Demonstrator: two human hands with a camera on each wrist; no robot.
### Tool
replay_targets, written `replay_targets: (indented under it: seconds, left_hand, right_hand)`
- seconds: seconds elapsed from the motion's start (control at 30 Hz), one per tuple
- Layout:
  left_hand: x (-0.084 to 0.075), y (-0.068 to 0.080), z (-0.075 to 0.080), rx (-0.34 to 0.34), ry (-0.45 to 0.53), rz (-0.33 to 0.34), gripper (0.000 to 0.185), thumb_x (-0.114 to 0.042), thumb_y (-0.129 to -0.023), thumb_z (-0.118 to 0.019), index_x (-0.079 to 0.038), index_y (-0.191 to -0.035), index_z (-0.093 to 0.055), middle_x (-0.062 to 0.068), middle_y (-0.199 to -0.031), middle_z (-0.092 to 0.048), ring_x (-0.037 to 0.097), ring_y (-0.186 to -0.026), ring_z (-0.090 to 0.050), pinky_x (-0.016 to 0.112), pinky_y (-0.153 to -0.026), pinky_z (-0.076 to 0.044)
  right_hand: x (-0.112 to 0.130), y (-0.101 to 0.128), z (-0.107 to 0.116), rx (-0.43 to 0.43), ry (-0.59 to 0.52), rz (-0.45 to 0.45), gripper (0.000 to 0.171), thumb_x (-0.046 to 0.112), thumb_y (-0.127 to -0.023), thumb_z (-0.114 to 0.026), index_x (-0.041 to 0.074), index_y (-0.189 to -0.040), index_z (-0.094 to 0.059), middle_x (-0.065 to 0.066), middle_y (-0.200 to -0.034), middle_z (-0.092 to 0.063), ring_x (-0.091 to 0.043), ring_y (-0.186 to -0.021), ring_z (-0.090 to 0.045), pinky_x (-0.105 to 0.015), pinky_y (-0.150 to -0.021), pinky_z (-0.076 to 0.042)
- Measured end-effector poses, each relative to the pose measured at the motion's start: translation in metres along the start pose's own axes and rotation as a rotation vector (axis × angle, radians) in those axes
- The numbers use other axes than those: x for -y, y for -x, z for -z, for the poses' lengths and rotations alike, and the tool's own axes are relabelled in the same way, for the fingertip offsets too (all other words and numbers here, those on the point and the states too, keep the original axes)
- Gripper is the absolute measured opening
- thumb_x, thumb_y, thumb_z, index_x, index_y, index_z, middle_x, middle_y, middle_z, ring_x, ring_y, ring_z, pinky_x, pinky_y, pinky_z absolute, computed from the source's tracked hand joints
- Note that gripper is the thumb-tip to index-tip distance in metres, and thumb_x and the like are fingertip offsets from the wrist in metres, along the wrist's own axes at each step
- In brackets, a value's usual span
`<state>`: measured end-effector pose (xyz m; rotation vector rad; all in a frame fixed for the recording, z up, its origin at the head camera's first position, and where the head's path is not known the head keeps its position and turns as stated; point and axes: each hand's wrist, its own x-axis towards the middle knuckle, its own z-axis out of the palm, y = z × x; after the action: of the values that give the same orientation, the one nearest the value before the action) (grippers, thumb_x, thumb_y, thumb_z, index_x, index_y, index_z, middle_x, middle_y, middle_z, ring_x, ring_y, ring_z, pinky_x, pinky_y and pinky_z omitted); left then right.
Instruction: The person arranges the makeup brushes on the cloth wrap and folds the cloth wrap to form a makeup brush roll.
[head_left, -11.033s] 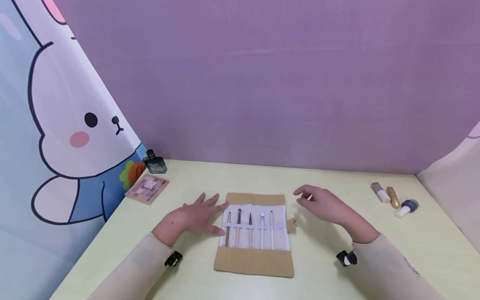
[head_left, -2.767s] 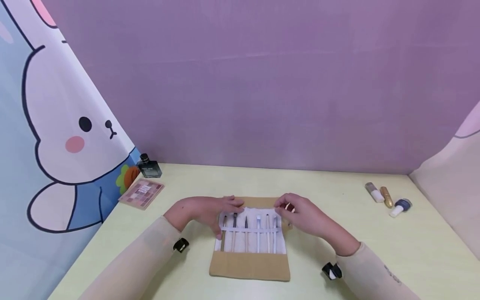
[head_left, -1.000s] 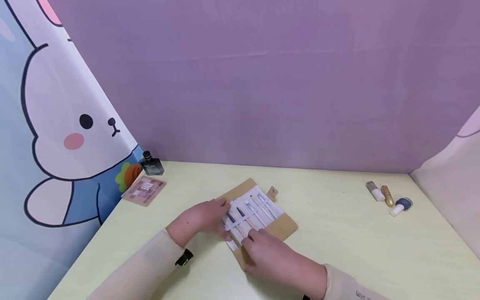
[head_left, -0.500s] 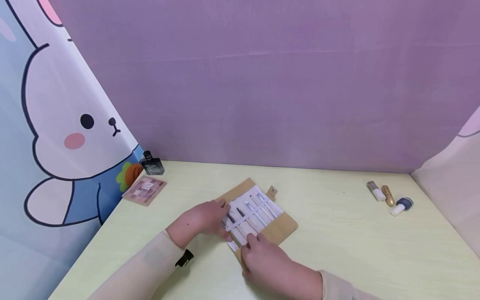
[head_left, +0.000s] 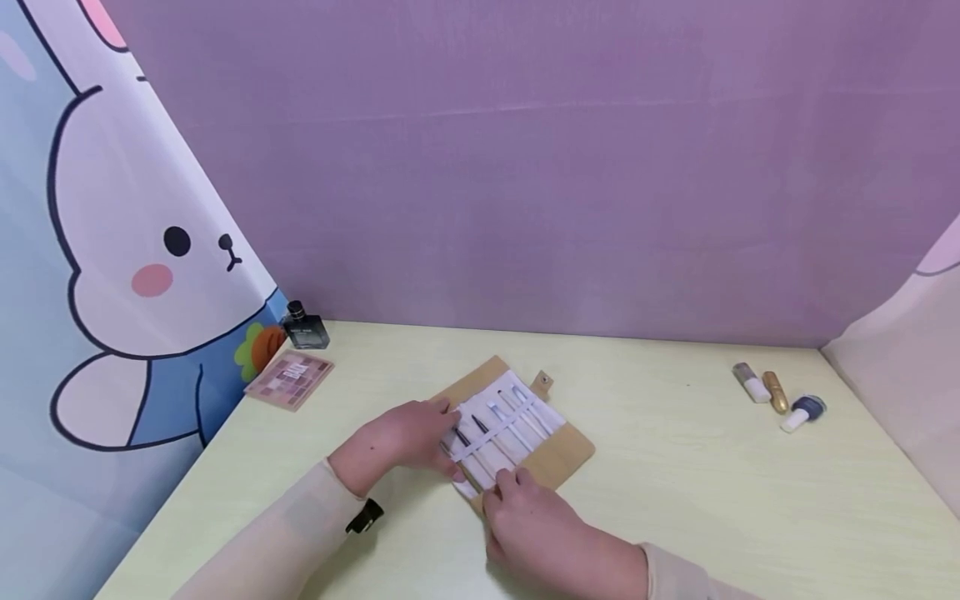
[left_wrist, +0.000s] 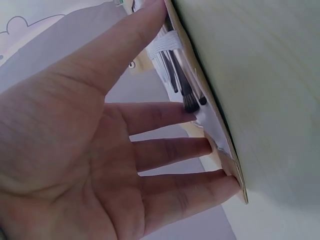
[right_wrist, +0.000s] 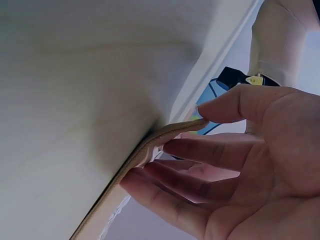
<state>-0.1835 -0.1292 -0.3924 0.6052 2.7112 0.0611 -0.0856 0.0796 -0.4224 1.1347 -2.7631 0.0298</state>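
A tan fabric brush roll (head_left: 561,454) lies open and askew on the pale yellow-green table (head_left: 697,492), with several makeup brushes (head_left: 498,421) under a white strap on its white lining. My left hand (head_left: 401,433) presses straight fingers on the roll's left end; in the left wrist view its fingertips (left_wrist: 200,147) touch the lining beside the brush heads (left_wrist: 189,100). My right hand (head_left: 528,517) is at the roll's near edge. In the right wrist view its thumb and fingers (right_wrist: 200,150) pinch the tan flap edge (right_wrist: 150,142), lifting it slightly off the table.
A dark perfume bottle (head_left: 305,327) and an eyeshadow palette (head_left: 291,379) sit at the back left, by a bunny-print curtain. Three small cosmetic bottles (head_left: 780,396) lie at the right. A purple backdrop closes the far side.
The roll has been turned to an angle and holds one more brush. My right hand moved from the roll's far right end to its near flap and edged slightly left; the left hand stays.
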Motion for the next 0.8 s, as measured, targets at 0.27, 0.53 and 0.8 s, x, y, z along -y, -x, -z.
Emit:
replay_targets:
  seconds: [0.27,0.53,0.8]
  left_hand:
    - [0.01,0.004,-0.002,-0.021,0.062,-0.012,0.089,-0.06,-0.083,-0.086,-0.008,-0.151,-0.06,0.01,-0.147,-0.065,0.022,-0.111,-0.067,0.044,-0.104,-0.057]
    - [0.015,0.011,-0.002,-0.037,0.097,-0.051,0.078,-0.048,-0.078,-0.094,-0.008,-0.14,-0.067,-0.001,-0.113,-0.073,0.016,-0.095,-0.065,0.042,-0.096,-0.058]
    - [0.01,0.023,0.0,-0.019,0.119,-0.036,0.076,-0.021,-0.077,-0.097,-0.009,-0.145,-0.065,0.007,-0.137,-0.073,0.028,-0.123,-0.069,0.048,-0.111,-0.055]
  right_hand:
    - [-0.005,0.006,0.002,0.041,-0.014,0.026,0.036,0.027,-0.091,-0.077,0.004,-0.119,-0.077,-0.006,-0.1,-0.07,-0.016,-0.08,-0.055,-0.021,-0.06,-0.049]
    - [-0.018,0.017,0.004,0.033,-0.1,0.022,0.039,0.021,-0.091,-0.078,0.004,-0.126,-0.074,-0.006,-0.116,-0.075,-0.018,-0.091,-0.065,-0.026,-0.071,-0.059]
    - [-0.042,0.024,0.003,-0.011,-0.088,0.06,0.032,0.015,-0.088,-0.079,0.007,-0.119,-0.077,-0.004,-0.115,-0.078,-0.019,-0.098,-0.072,-0.03,-0.082,-0.064]
